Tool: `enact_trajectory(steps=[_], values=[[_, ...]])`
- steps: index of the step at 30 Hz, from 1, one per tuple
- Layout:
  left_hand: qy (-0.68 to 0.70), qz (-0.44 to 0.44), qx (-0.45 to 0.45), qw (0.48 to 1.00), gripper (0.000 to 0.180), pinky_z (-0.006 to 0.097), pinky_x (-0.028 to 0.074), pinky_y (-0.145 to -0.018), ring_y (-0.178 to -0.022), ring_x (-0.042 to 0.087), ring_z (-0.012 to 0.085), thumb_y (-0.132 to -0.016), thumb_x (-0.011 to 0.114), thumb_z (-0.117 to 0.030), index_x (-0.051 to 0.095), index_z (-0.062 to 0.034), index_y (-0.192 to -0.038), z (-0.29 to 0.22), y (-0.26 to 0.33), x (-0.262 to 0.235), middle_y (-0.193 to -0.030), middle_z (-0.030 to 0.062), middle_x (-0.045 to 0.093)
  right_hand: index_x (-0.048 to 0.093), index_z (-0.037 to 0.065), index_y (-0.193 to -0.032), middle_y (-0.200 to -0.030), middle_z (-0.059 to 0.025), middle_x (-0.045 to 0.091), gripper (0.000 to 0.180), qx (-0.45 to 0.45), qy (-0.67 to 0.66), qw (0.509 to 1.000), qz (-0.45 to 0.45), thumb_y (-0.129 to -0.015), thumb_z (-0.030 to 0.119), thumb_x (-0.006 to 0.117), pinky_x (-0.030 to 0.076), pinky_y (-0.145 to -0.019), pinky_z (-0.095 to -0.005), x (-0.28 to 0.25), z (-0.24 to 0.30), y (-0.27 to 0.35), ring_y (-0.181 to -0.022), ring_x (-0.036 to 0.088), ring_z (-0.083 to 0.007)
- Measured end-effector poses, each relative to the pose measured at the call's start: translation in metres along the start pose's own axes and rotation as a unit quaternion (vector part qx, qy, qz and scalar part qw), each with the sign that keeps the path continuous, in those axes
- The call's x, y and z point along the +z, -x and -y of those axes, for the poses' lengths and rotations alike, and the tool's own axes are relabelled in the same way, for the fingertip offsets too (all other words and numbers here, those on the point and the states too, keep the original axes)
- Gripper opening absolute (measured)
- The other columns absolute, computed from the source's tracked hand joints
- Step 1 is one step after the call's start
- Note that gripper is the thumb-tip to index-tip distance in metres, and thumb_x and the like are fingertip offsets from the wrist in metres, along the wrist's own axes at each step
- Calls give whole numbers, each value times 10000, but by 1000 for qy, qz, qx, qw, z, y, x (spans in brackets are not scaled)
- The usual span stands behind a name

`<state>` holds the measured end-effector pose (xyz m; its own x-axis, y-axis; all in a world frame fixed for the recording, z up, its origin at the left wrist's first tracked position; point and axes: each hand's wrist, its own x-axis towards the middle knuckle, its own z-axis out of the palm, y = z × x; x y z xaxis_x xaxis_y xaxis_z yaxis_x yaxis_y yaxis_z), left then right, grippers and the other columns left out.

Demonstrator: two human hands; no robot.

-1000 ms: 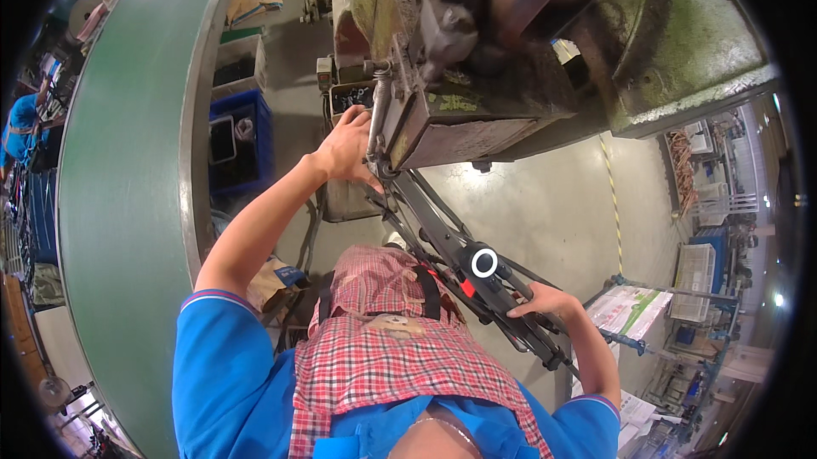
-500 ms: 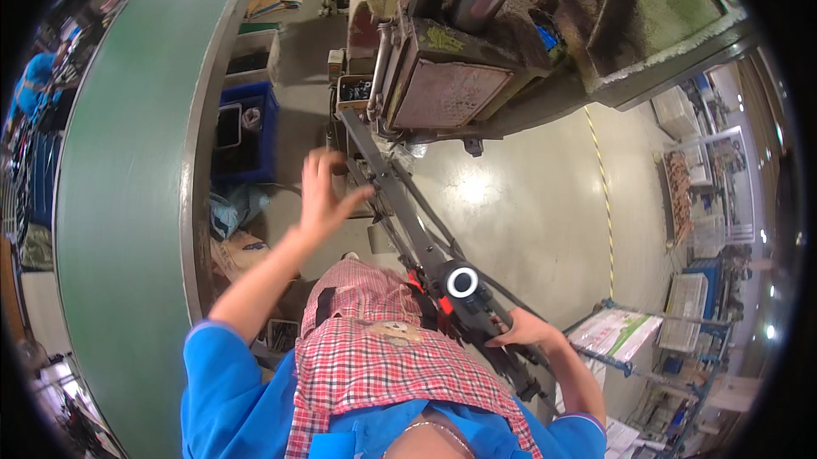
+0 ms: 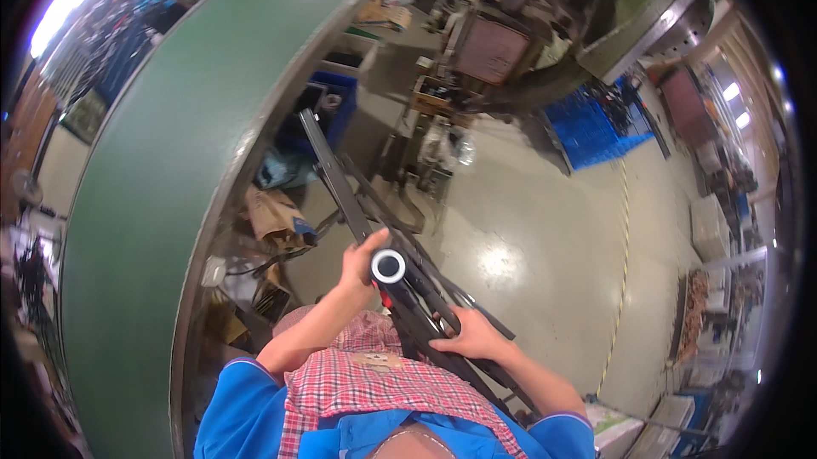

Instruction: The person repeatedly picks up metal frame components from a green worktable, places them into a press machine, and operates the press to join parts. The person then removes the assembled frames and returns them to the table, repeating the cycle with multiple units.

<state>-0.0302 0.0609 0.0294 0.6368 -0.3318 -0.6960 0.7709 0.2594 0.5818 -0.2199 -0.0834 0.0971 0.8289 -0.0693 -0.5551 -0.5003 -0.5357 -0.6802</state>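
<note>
A long black metal frame (image 3: 345, 195) of several tubes and flat bars slants across my front. Near its middle is a round white-rimmed ring (image 3: 388, 266), and a small red part (image 3: 385, 298) shows just below that. My left hand (image 3: 360, 265) is closed on the frame beside the ring, thumb lying along the bar. Lower down, my right hand (image 3: 470, 336) grips the tubes from the right side, with some fingers hidden behind them. The upper end of the frame reaches toward the bench edge; its lower end passes beside my checked apron (image 3: 340, 374).
A long green-topped bench (image 3: 170, 178) runs along my left. Beside it on the floor are a blue bin (image 3: 345, 110) and a brown paper bag (image 3: 277, 216). A heavy machine (image 3: 494, 51) stands ahead, with a blue crate (image 3: 596, 131) to its right. A yellow-black floor line (image 3: 624, 263) runs at right.
My left hand, apart from the bar with fingers spread before, now grips the frame by the ring. The frame has swung left toward the bench, and my view has turned, with the machine farther off.
</note>
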Motion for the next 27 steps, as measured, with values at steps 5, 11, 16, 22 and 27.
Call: enact_trajectory(steps=[5,11,16,22,27], values=[[114,78,195,971,213,261,485,-532,-525,571,140,-828,666,-244,564,-115,-693,-113,104,-86,-643,14,586,559,0,-1075,-699,-189,629,571,-239,151,957,-71,-671,354,752,492,-626,-435,39,118,0,-674,632,-368],[300,107,505,802,167,338,483,-832,-675,580,193,-865,594,-209,543,-67,-794,-173,228,-276,-686,43,554,499,47,-1033,-641,-157,604,488,-493,380,782,27,-664,274,724,476,-558,-461,115,302,-12,-620,622,-357],[454,-156,543,689,170,337,485,-856,-782,609,185,-906,543,-280,588,-121,-949,-157,280,-406,-833,25,612,506,66,-946,-675,-121,620,355,-607,475,633,65,-697,231,698,473,-577,-443,218,444,-63,-670,637,-327],[428,-121,502,741,264,370,527,-811,-966,620,211,-938,508,-302,552,-139,-1141,-49,242,-498,-1090,58,615,531,100,-940,-825,-63,638,195,-664,561,493,34,-782,168,622,513,-608,-384,357,472,-174,-798,665,-241],[516,-209,453,696,380,375,560,-787,-993,631,204,-899,570,-238,498,-271,-1270,-18,244,-501,-1148,32,612,542,117,-1112,-1036,-33,597,361,-699,521,485,71,-756,124,598,420,-956,-368,412,450,-197,-1046,572,-207]])
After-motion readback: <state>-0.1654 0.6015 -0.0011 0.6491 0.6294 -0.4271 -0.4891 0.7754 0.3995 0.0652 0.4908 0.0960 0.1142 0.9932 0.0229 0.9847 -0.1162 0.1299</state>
